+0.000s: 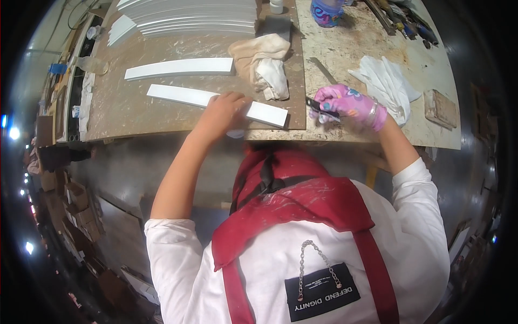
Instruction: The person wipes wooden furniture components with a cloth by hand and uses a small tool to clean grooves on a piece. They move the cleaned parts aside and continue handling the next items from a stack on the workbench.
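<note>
My bare left hand (227, 109) is closed over the middle of a white painted strip (181, 95), which slants across the brown board with its right end by the near edge. A second white strip (178, 68) lies just beyond, apart from the hand. In a pink flowered glove, my right hand (345, 105) is closed round a small black tool (315, 105) to the right of the strip's end; its exact kind is hard to make out. A beige and white cloth (261, 62) lies crumpled between the hands, farther back.
Many white strips (197, 19) are stacked at the back left. A white rag (384, 83) and a worn block (440, 109) lie at the right. A flat metal strip (322, 70) lies beyond my right hand. Farther back are a purple-blue container (326, 13) and several hand tools (402, 24).
</note>
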Tool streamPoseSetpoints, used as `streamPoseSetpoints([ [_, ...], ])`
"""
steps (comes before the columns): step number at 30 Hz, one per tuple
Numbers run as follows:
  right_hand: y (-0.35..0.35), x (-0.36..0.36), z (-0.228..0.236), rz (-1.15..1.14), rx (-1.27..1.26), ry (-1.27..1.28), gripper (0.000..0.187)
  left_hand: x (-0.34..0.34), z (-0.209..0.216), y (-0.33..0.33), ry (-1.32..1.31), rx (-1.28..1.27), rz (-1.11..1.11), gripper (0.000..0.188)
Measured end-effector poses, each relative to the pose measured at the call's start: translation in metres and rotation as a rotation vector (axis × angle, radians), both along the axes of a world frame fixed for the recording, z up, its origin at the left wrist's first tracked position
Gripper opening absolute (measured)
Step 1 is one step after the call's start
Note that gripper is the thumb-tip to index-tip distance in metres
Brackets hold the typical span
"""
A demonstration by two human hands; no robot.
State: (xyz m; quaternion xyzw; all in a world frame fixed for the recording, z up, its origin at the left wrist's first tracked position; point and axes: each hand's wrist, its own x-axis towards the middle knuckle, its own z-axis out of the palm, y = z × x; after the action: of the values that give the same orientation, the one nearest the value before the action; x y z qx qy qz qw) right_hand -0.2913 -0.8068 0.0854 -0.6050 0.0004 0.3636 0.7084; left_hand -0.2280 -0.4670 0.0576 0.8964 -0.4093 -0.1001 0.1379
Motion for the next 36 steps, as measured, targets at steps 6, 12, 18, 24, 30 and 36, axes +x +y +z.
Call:
streamPoseSetpoints([
  [6, 0.014, -0.013, -0.023, -0.219, -0.176, -0.109, 0.018, 0.003, -0.014, -0.018, -0.052, -0.025, 0.023, 0.053],
  [12, 0.024, -0.031, -0.050, -0.374, -0.145, -0.106, 0.018, -0.013, -0.033, -0.034, -0.132, -0.144, -0.011, 0.058],
  [18, 0.032, -0.043, -0.072, -0.414, -0.052, -0.038, 0.018, -0.014, -0.035, -0.052, -0.114, -0.190, -0.025, 0.050],
  [24, 0.016, -0.043, -0.074, -0.516, -0.172, -0.094, 0.020, -0.018, -0.030, -0.049, -0.044, -0.308, 0.029, 0.060],
  [30, 0.015, -0.037, -0.065, -0.361, -0.554, -0.434, 0.025, -0.011, -0.039, -0.035, -0.185, -0.176, -0.008, 0.057],
  [36, 0.018, -0.020, -0.053, -0.140, -0.677, -0.750, 0.022, -0.022, -0.032, -0.039, -0.169, -0.106, -0.095, 0.058],
])
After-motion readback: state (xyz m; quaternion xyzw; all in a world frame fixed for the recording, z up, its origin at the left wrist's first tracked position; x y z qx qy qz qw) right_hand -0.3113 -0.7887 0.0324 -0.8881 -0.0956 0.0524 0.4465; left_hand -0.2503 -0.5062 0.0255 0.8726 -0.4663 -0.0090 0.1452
